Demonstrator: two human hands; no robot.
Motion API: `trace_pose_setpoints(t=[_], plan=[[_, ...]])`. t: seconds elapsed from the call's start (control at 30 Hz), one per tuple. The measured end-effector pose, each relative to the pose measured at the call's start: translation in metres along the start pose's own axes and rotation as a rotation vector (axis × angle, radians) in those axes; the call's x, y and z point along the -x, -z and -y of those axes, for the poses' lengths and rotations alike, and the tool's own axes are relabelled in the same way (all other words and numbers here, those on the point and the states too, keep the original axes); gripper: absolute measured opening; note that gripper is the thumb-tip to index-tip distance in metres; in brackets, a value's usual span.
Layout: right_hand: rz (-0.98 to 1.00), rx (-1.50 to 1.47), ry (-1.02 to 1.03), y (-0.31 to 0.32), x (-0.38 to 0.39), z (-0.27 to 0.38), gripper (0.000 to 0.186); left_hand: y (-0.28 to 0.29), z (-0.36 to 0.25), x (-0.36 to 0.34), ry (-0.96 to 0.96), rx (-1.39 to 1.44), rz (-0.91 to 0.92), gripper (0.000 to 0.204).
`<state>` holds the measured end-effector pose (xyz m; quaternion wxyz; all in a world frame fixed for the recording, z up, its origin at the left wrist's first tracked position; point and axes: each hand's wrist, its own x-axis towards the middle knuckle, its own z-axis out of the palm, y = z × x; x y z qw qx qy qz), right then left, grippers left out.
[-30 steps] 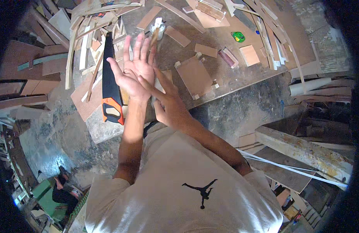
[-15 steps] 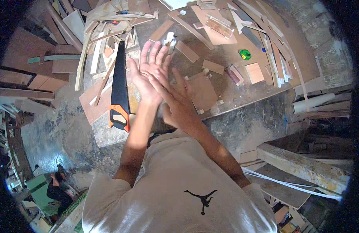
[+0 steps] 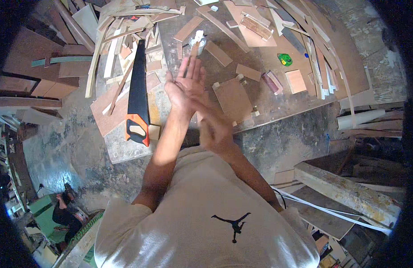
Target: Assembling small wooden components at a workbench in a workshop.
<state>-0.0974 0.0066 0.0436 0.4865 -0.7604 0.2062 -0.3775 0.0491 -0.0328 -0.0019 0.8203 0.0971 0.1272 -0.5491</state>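
Observation:
Palm up, my left hand (image 3: 186,88) is held over the worktable with its fingers stretched out and nothing in it. My right hand (image 3: 214,126) is smeared by motion beside the left wrist, and its fingers cannot be made out. To the left of my hands lies a handsaw (image 3: 137,78) with a black blade and an orange-and-black handle. Just beyond my left fingertips stands a small white-smeared container (image 3: 199,41) with a wooden stick in it. A square brown board (image 3: 233,99) lies to the right of my hands.
Wood offcuts (image 3: 119,53) are heaped at the table's far left. On the right lie a green tape measure (image 3: 284,59), a light square block (image 3: 296,81), a dark reddish block (image 3: 272,83) and long strips (image 3: 316,62). Another person (image 3: 65,214) is at the lower left, away from the table.
My right hand has slid from the left palm down toward the wrist and now looks blurred. My left hand has shifted right, its fingers closer together.

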Motion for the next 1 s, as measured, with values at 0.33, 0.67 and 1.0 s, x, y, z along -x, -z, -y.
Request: trace_pose_setpoints(t=[0.33, 0.67, 1.0], plan=[[0.01, 0.117, -0.059, 0.014, -0.018, -0.029, 0.075, -0.015, -0.02, 0.008, -0.086, -0.014, 0.02, 0.065], [0.104, 0.331, 0.114, -0.031, -0.031, -0.007, 0.078, -0.037, -0.032, 0.023, -0.25, -0.437, 0.125, 0.074], [0.251, 0.185, 0.097, -0.01, -0.022, 0.028, 0.091, -0.029, -0.031, 0.014, -0.654, -1.087, 0.512, 0.074]])
